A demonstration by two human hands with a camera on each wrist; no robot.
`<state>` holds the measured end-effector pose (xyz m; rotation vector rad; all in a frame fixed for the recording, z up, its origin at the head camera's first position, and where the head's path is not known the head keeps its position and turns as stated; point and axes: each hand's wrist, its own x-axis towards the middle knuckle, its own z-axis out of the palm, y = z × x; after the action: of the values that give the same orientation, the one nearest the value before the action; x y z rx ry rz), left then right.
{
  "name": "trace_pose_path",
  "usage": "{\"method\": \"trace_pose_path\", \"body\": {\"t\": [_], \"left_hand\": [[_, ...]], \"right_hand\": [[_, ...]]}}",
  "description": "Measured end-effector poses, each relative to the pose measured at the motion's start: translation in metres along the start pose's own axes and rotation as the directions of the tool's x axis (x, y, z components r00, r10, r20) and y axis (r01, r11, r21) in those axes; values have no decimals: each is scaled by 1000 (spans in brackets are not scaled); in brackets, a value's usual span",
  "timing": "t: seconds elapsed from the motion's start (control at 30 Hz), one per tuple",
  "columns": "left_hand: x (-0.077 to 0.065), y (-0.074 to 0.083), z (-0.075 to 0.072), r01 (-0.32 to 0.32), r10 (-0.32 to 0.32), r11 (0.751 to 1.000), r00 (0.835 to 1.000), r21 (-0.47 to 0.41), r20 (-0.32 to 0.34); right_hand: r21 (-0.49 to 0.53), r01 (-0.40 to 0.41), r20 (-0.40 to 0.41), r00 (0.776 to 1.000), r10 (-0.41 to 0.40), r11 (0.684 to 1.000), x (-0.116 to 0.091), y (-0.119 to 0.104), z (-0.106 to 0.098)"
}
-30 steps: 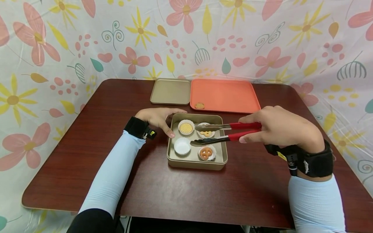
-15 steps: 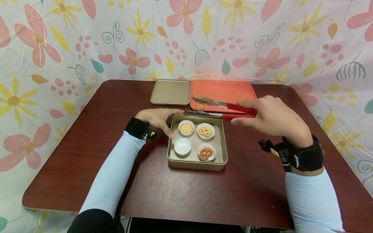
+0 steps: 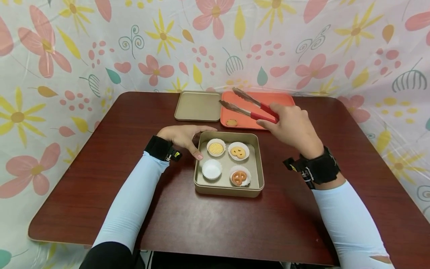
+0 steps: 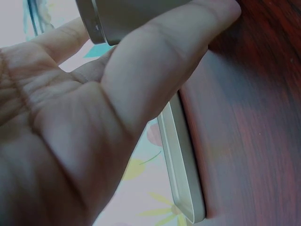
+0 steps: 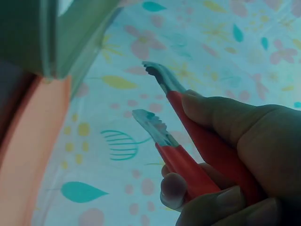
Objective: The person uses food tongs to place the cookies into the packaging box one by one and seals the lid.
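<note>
My right hand (image 3: 291, 125) grips red-handled metal tongs (image 3: 250, 102), held over the orange tray (image 3: 285, 99) with the tips spread apart and nothing between them. On that tray's near left corner lies a small cookie (image 3: 231, 122). My left hand (image 3: 183, 140) touches the left back corner of a gold tin (image 3: 229, 191), thumb stretched along its side. White paper cups sit inside: one holds a round yellow cookie (image 3: 215, 148), one a yellow pretzel-shaped cookie (image 3: 238, 152), one a brown pretzel (image 3: 239, 178). The front left paper cup (image 3: 211, 169) has nothing in it.
A shallow gold tray (image 3: 197, 106), perhaps the tin's lid, lies left of the orange tray at the back of the dark wooden table (image 3: 100, 164). A flowered curtain (image 3: 134, 48) hangs right behind the table's far edge.
My right hand has carried the tongs up and away from above the tin to over the orange tray, turning their tips toward the back. My left hand stays at the tin.
</note>
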<state>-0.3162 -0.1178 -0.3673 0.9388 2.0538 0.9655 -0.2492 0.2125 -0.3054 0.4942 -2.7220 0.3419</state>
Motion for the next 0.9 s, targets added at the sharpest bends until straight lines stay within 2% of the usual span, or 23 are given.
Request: {"method": "trace_pose_path", "body": {"t": [0.13,0.53,0.9], "left_hand": [[0,0,0,4,-4,1000,1000,-17,-5],[-1,-2,0,2,-2,1000,1000,5,-5],[-2,-1,0,19,-18,1000,1000,26,-20]], "right_hand": [[6,-21,43,999,21,1000,4,5,9],[-18,-42,179,983,44,999,10,16,36],[-33,-82,246,965,87,996,13,24,48]]}}
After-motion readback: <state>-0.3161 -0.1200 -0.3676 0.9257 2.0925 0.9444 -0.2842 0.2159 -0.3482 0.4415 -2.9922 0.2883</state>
